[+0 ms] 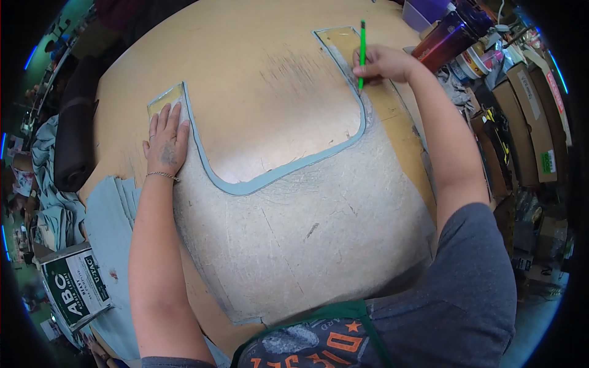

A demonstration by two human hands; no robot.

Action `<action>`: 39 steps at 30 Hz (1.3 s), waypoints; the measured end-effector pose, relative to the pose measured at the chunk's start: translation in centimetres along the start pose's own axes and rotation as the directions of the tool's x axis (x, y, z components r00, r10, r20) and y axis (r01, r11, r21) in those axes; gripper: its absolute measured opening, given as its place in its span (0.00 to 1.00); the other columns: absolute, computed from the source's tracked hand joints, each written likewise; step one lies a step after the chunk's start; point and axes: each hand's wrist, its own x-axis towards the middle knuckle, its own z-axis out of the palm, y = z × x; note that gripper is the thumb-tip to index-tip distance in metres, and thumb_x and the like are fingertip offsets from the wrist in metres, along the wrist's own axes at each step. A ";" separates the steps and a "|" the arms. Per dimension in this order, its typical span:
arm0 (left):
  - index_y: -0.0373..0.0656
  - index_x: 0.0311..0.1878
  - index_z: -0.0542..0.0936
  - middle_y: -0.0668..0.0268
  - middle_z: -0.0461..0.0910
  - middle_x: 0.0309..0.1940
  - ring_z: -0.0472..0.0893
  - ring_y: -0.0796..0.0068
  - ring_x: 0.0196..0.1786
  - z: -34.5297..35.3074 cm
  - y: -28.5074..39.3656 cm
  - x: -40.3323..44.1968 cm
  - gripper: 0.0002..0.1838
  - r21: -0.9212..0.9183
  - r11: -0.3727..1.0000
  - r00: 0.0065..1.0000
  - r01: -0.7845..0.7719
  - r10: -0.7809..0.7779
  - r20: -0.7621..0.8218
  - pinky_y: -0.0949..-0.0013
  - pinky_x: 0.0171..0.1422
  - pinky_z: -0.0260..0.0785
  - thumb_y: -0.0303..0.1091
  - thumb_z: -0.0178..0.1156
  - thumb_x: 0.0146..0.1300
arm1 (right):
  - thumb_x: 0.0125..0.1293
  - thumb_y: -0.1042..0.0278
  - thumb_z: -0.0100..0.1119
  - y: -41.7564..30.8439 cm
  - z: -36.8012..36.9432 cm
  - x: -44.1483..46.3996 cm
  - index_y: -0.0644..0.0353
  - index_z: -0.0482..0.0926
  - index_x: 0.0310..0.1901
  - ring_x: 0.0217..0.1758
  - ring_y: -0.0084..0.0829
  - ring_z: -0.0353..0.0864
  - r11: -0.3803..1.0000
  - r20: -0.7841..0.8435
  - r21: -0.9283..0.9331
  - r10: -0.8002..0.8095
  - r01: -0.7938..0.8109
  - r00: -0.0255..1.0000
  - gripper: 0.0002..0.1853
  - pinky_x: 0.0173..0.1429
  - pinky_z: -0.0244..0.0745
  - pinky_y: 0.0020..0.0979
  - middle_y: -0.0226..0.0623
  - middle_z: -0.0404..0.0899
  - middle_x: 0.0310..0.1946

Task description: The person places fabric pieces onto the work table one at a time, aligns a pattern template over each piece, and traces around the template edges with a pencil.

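Observation:
A large grey U-shaped template [307, 227] lies on the tan table, with a strip of blue-grey material [270, 178] showing along its inner curve. My left hand [167, 138] lies flat with fingers spread on the template's left arm, near its yellowish end [167, 98]. At the upper right, my right hand [375, 63] grips a green pencil [362, 52]. The pencil stands nearly upright, its lower tip at the inner edge of the template's right arm.
The tan table [215, 43] carries blue-grey sheets [110, 214] at left, beside a green and white ABC can [75, 288]. A dark roll [75, 147] is at the left edge. A purple tumbler [448, 40], a white tub [471, 63] and cardboard boxes [531, 116] stand at right.

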 end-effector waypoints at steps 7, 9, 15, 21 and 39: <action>0.63 0.64 0.59 0.73 0.51 0.67 0.48 0.65 0.70 -0.2 0.1 0.0 0.26 0.015 1.000 1.000 0.006 -0.005 -0.018 0.39 0.64 0.41 0.53 0.41 0.63 | 0.61 0.65 0.55 -3.9 -6.4 8.8 0.57 0.70 0.33 0.28 0.21 0.75 0.969 -0.071 -0.113 -0.229 0.221 0.971 0.07 0.31 0.70 0.21 0.31 0.76 0.27; 0.63 0.65 0.59 0.72 0.52 0.67 0.49 0.65 0.70 0.1 0.1 -0.3 0.26 0.030 1.000 1.000 -0.001 0.002 -0.021 0.39 0.64 0.43 0.52 0.41 0.63 | 0.63 0.63 0.52 -5.7 -6.0 10.1 0.58 0.75 0.34 0.30 0.24 0.78 0.874 -0.132 0.033 -0.477 0.485 0.869 0.08 0.33 0.71 0.24 0.33 0.77 0.25; 0.62 0.64 0.59 0.71 0.52 0.67 0.49 0.65 0.70 0.0 0.0 -0.3 0.26 0.023 1.000 0.999 -0.008 0.009 -0.043 0.39 0.65 0.42 0.53 0.41 0.62 | 0.60 0.64 0.57 -8.6 9.2 13.7 0.59 0.69 0.34 0.28 0.20 0.74 0.848 -0.450 0.184 -0.377 0.498 0.809 0.09 0.32 0.71 0.20 0.32 0.76 0.27; 0.62 0.64 0.59 0.72 0.51 0.67 0.48 0.66 0.70 -0.3 0.2 -0.6 0.26 -0.058 0.998 0.999 -0.007 0.005 -0.033 0.38 0.65 0.41 0.53 0.40 0.62 | 0.61 0.66 0.56 -11.2 20.7 17.3 0.65 0.70 0.34 0.30 0.22 0.78 0.773 -0.573 0.092 -0.474 0.628 0.668 0.11 0.35 0.73 0.22 0.35 0.76 0.26; 0.63 0.64 0.59 0.73 0.51 0.67 0.47 0.66 0.70 -0.1 -0.1 -0.5 0.26 -0.101 0.995 0.999 -0.003 -0.001 -0.037 0.38 0.65 0.41 0.53 0.40 0.62 | 0.55 0.70 0.56 -9.4 27.6 3.8 0.60 0.69 0.31 0.34 0.44 0.73 0.566 -0.265 -0.436 -0.824 0.699 0.501 0.07 0.39 0.68 0.38 0.42 0.72 0.28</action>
